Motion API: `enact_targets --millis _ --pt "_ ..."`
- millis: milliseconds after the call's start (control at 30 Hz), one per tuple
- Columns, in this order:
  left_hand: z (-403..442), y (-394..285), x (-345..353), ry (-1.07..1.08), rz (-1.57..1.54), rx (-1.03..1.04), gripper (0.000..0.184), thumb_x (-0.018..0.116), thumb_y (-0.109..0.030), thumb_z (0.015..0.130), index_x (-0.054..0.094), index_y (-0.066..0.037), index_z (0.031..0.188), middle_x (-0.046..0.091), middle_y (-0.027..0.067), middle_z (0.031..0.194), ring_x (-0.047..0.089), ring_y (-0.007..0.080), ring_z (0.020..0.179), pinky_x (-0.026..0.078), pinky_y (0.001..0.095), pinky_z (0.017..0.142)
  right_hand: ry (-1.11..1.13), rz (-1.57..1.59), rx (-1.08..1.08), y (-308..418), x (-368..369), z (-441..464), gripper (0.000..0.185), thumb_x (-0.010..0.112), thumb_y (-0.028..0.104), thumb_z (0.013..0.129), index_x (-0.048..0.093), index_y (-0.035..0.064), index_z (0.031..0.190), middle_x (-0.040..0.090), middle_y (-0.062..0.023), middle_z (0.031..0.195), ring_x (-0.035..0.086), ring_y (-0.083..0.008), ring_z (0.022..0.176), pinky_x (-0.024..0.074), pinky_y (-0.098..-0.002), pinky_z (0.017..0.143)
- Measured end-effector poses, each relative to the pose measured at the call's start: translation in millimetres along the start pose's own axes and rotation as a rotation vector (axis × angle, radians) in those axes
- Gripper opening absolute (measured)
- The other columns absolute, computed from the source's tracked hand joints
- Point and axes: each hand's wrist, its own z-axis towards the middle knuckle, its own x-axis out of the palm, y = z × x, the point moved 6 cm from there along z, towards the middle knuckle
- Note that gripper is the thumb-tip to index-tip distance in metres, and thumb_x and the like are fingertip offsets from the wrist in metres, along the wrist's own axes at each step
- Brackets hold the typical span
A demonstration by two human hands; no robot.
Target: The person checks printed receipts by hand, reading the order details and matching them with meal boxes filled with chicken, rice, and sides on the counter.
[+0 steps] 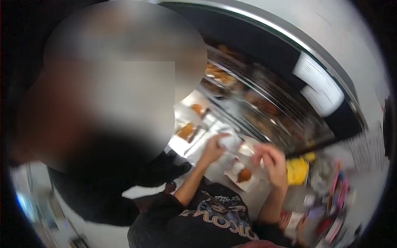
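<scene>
My left hand (pixel 214 150) is closed around a crumpled white sheet or bag (pixel 230 142); the blur hides whether it is paper or plastic. To its right, my right hand (pixel 273 163) is raised over the counter with bent fingers drawn together. Motion smears it, and what lies between the fingertips is unclear. Below and between the hands, a browned, fried-looking food piece (pixel 245 175) rests on white paper (pixel 244 185). More orange-brown food (pixel 186 131) sits on the paper-covered counter beyond my left hand, with another piece (pixel 198 108) farther back.
Behind the counter stands a display case (pixel 269 103) with food on its shelves. A yellow container or bag (pixel 297 170) is right of my right hand, near assorted items (pixel 339 186). Close on my left, a person in dark clothing (pixel 95 194) stands at the counter.
</scene>
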Motion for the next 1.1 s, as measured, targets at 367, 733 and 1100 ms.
enact_targets --millis 367,733,1100 --pt "-63.1 -45.5 99.0 0.596 -0.309 -0.126 0.059 0.058 0.008 0.077 0.053 -0.008 0.134 0.064 0.0084 0.106 0.059 0.0123 0.084 0.048 0.0254 0.068 -0.601 0.424 0.354 -146.6 19.3 -107.8 0.039 0.055 0.018 0.1 0.046 0.0021 0.134 0.06 -0.006 0.098 0.059 -0.0118 0.078 0.05 -0.0281 0.065" --pt "-79.2 -87.5 107.6 0.747 -0.084 0.146 0.061 0.058 0.006 0.077 0.054 -0.01 0.136 0.054 0.0031 0.078 0.049 0.0111 0.063 0.039 0.0271 0.055 -0.439 0.453 0.243 -159.3 -15.7 -138.1 0.039 0.058 0.014 0.097 0.049 -0.0051 0.13 0.057 -0.0137 0.121 0.056 -0.0195 0.108 0.0439 -0.033 0.095" --pt "-70.8 -66.0 126.4 0.657 -0.312 -0.044 0.039 0.053 0.005 0.092 0.056 -0.004 0.13 0.052 0.0006 0.085 0.049 0.006 0.072 0.04 0.0224 0.063 -0.612 0.263 0.237 -150.2 -36.2 -141.7 0.011 0.058 0.008 0.097 0.062 -0.002 0.098 0.064 -0.0031 0.09 0.059 -0.0106 0.081 0.048 -0.0278 0.074"
